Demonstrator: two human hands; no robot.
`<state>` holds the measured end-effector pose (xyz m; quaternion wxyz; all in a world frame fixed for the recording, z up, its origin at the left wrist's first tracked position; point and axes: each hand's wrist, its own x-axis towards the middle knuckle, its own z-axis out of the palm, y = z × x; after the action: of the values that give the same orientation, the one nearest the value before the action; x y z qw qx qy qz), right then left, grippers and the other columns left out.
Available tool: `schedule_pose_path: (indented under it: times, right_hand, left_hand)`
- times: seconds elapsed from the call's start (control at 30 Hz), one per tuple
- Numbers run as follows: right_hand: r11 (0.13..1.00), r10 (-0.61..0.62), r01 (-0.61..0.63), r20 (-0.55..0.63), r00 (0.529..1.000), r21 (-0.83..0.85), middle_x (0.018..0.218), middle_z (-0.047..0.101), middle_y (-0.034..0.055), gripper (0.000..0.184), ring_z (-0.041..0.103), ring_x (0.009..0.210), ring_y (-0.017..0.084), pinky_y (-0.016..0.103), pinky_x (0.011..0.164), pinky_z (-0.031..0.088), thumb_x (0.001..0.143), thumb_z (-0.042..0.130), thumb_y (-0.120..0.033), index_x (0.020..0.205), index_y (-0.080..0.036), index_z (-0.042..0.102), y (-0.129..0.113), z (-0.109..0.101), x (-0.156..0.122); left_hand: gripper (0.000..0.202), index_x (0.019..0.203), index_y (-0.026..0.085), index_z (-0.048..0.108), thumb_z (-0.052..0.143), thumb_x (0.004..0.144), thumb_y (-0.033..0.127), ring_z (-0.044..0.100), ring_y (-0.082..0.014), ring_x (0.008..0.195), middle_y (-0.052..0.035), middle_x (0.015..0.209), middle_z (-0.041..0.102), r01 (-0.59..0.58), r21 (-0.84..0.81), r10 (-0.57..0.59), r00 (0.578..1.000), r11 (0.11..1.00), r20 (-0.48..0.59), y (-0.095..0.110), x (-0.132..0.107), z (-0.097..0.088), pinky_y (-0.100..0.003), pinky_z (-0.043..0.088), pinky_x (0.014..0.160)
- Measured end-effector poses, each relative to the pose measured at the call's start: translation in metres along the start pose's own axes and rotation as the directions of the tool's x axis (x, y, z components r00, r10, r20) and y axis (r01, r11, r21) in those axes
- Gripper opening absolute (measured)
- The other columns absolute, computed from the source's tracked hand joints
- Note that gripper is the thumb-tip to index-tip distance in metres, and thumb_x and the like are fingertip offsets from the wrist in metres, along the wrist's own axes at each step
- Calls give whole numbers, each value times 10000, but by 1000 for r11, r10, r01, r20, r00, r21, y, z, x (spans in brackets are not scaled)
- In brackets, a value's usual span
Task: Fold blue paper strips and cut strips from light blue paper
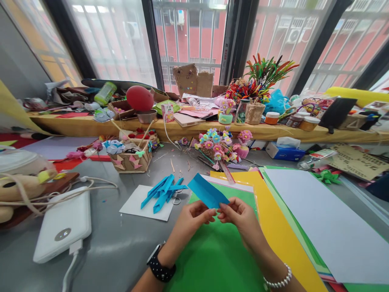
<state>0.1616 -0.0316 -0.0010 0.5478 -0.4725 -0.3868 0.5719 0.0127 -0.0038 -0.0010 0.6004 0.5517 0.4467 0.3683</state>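
Note:
A strip of blue paper point(206, 190) with a lengthwise crease is held up above a green sheet point(219, 251). My left hand point(196, 213), with a dark dotted watch band at its wrist, pinches the paper's lower edge. At its lower right corner, my right hand point(237, 213) grips the same paper between thumb and fingers; a beaded bracelet circles that wrist. To the left, several folded blue paper strips point(164, 191) lie in a pile on a white square of paper point(131, 205). Scissors handles point(176, 200) show partly beside the pile.
A white power bank point(65, 227) with a cable lies at left. Behind the pile stands a decorated cardboard basket point(130, 160). Yellow point(281, 227) and white sheets point(328, 219) are stacked at right. Craft flowers point(215, 144) and a tissue pack point(285, 151) stand farther back.

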Motion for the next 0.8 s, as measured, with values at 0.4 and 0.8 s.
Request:
schedule_pose_path:
  times: [0.4,0.8]
  right_hand:
    - [963,-80,109,125,989,-248,603,587,10,291,510,526,105,220,513,427,756,527,-407,667,-141,603,2,0,0]
    - [728,-395,504,317,862,-464,1034,513,54,203,511,943,178,301,755,458,787,497,-203,954,-256,600,-16,-14,0]
  left_hand:
    - [251,608,144,616,606,648,392,602,-171,615,-16,579,644,-43,52,48,994,998,-99,8,-4,0,-243,447,583]
    - [250,578,150,605,598,651,389,591,-143,542,1,530,632,-23,101,27,999,995,-36,6,-3,-2,-215,441,540]
